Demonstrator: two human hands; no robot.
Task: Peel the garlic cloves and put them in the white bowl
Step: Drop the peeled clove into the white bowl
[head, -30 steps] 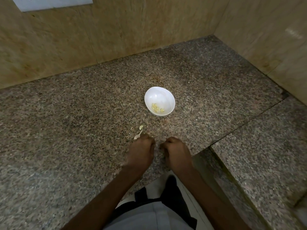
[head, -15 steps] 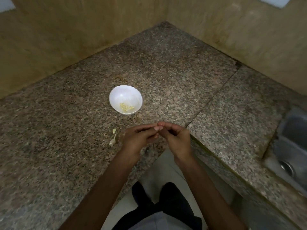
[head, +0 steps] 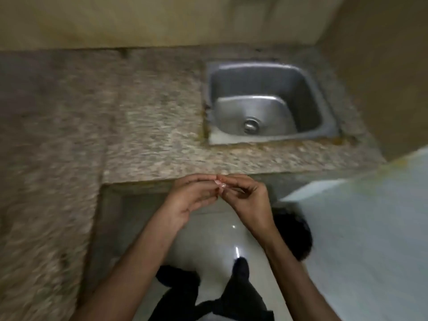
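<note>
Both hands are meeting just in front of the square stainless-steel sink (head: 301, 93). My left hand (head: 192, 200) and right hand (head: 245, 200) are pinching a small pale garlic piece (head: 220, 185) between curled fingertips, and blur is hiding whether it is clove or skin. I judge I should be gripping lightly and lifting the skin with a nail. The white bowl is showing nowhere. Speckled granite counter (head: 150, 126) is surrounding the sink, with beige wall (head: 139, 19) behind it and glossy pale floor (head: 208, 239) in front.
</note>
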